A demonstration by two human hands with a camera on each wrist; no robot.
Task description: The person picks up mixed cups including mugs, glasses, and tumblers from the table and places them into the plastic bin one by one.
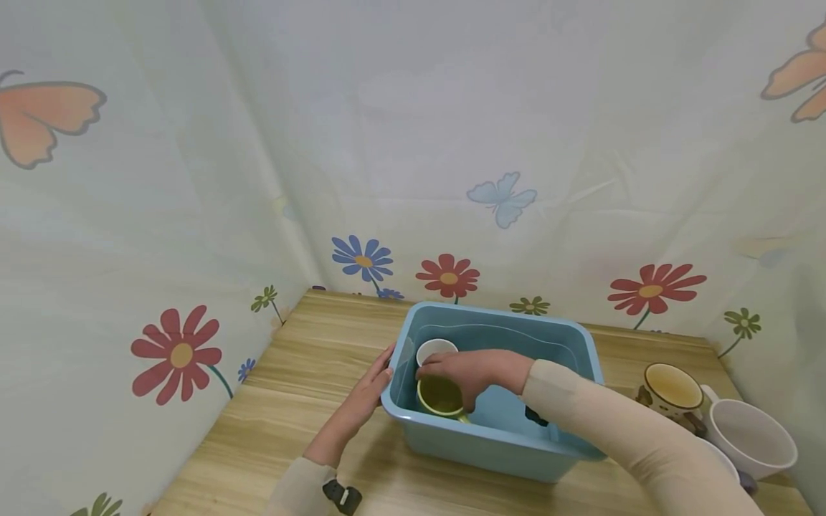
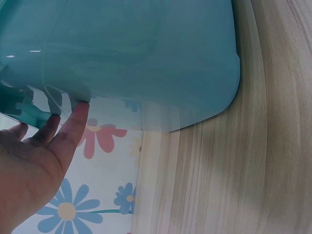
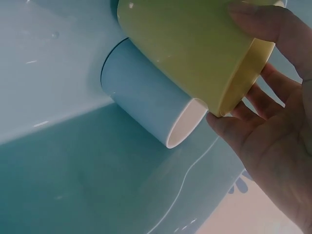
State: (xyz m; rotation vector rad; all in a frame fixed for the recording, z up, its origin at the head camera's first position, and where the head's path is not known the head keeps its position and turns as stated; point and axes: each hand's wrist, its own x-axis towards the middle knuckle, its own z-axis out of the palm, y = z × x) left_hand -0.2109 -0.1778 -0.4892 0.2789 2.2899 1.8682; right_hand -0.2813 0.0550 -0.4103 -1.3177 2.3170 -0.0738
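White cloth (image 1: 387,107) printed with flowers and three butterflies rose behind one wood-grain table (image 1: 316,344), on which stood a single blue bin (image 1: 490,451). Two beige sleeves (image 1: 600,412) reached in, ending in two hands. Five vessels showed: a wide white cup (image 1: 751,436), a patterned cup (image 1: 673,389) with a yellow inside and a partly seen white vessel (image 1: 721,457) to the right of the bin, plus a yellow-green cup (image 3: 185,53) and a narrower pale cup (image 3: 146,92) inside it. Two dark wrist devices (image 1: 342,496) were the smallest things.

At the bin's left end, the yellow-green cup lay in the grasp of the right hand (image 1: 454,369), thumb on its outside and fingers at its rim. The pale cup was just beside it, on the far side. The left hand (image 1: 361,394), fingers fairly straight, rested against the bin's left rim, with the bin wall between it and both cups.

The right sleeve hid much of the white vessel, so its shape was hard to make out. One orange butterfly was cut off at each side. Whether the two cups in the bin touched could not be told.
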